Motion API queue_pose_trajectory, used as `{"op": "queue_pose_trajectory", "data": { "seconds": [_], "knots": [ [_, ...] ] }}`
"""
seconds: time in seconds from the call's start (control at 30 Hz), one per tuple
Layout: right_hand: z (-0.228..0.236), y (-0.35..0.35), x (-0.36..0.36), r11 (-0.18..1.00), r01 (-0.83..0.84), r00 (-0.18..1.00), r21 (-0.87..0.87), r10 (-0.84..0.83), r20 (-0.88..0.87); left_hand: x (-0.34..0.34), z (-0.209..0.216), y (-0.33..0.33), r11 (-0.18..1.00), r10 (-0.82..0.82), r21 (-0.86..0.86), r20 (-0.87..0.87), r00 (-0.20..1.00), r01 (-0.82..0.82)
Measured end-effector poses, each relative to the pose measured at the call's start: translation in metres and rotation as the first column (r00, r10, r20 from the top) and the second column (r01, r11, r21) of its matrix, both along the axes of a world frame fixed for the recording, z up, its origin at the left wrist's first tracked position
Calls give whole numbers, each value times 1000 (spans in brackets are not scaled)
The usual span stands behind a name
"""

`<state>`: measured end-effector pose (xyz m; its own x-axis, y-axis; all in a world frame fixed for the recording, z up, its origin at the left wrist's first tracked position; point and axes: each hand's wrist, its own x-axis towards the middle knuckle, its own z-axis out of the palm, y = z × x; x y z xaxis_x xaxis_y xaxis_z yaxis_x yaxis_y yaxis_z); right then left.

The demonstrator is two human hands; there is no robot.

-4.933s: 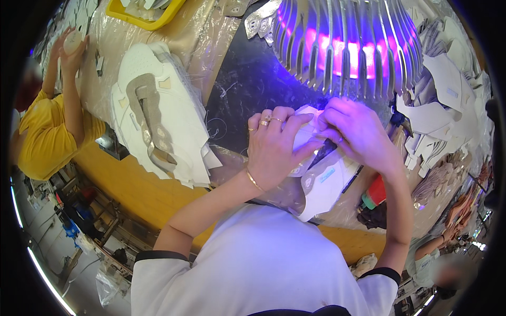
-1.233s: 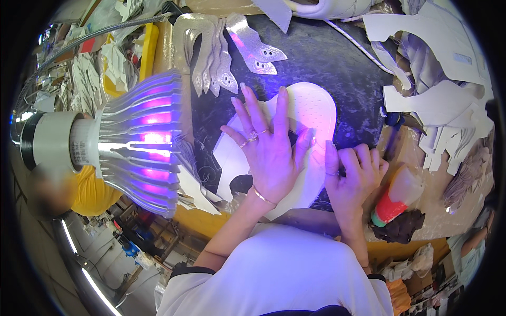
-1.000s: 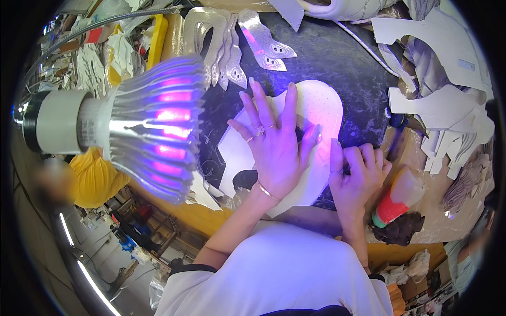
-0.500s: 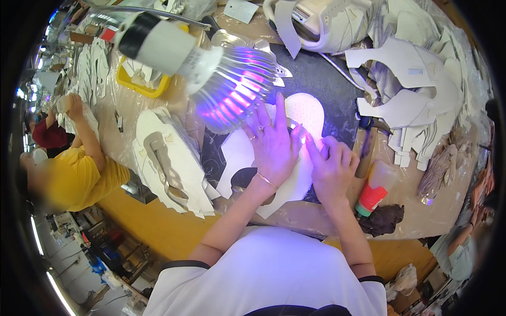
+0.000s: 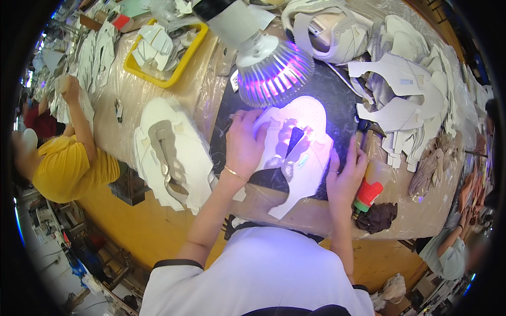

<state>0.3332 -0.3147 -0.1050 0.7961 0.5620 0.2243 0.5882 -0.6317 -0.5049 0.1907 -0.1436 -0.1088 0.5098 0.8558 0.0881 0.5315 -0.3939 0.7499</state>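
Observation:
A white shoe upper lies spread flat on a black mat, brightly lit with violet light. It has a perforated toe and a cut-out down its middle. My left hand, with rings and a bracelet, rests at the upper's left edge, its fingers apart. To the right, my right hand is open beside the upper's edge, fingers stretched forward. Low over the toe hangs a finned lamp with a violet glow; it hides part of the mat.
Stacked white uppers lie at left, below a yellow tray of white pieces. More uppers pile up at right. Near my right hand are a glue bottle and a dark cloth. A person in yellow is at far left.
My hands have moved apart from the middle of the upper to its two sides, uncovering its cut-out. The lamp now appears farther right in view.

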Motion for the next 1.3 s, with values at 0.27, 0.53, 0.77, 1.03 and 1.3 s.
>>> {"op": "queue_pose_trajectory", "data": {
  "seconds": [0.27, 0.53, 0.77, 1.03, 1.3],
  "knots": [
    [26, -29, 10, 998, -31, 882, -46, 6, -471, -29, 11, -33, 935, -75, -344, 27, 997, 80],
    [33, 13, 16, 855, -516, 850, -50, 505, -151, -25, 0, -58, 986, -58, 143, -182, 982, 85],
    [22, 66, 35, 608, -794, 582, -16, 752, -309, -23, -10, -58, 983, -63, 159, -203, 977, 97],
    [16, 64, 40, 609, -793, 570, -7, 739, -358, -22, -11, -59, 988, -39, 139, -199, 979, 68],
    [9, 36, 23, 657, -746, 666, -111, 734, -134, -21, -14, -64, 979, -48, 182, -223, 974, 91]
  ]
}}
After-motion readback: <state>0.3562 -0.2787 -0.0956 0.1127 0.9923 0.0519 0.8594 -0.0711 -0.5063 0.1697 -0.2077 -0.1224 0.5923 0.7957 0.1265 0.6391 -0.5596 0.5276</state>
